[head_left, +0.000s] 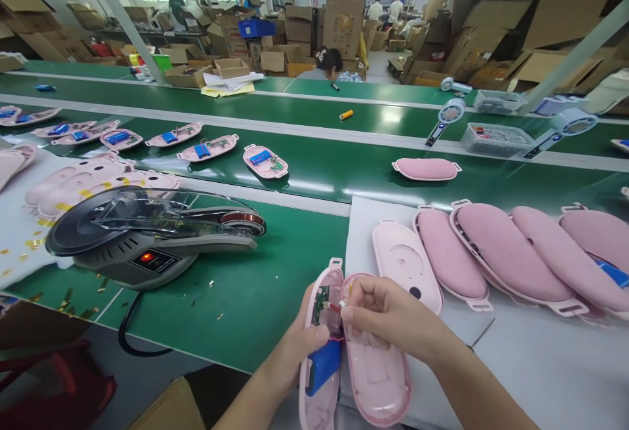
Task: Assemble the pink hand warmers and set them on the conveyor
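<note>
My left hand (293, 346) is wrapped round a pink shell half (320, 411), tilted on its edge, with the thumb over its inner side. Inside that half are a green circuit board (321, 304) and a blue battery pack (324, 368). The thumb and forefinger of my right hand (386, 315) pinch a small white wire connector (343, 303) on red wires. Beneath the right hand lies the other pink shell half (379, 387), its hollow inside facing up. The two halves sit side by side, close together.
Pink shells (511, 246) lie on white sheeting at right, near a thin dark tool (484, 333). A grey tape dispenser (157, 246) with a lit red switch stands at left. Open shells with blue batteries (265, 161) line the green conveyor (324, 184). A person (328, 63) sits beyond.
</note>
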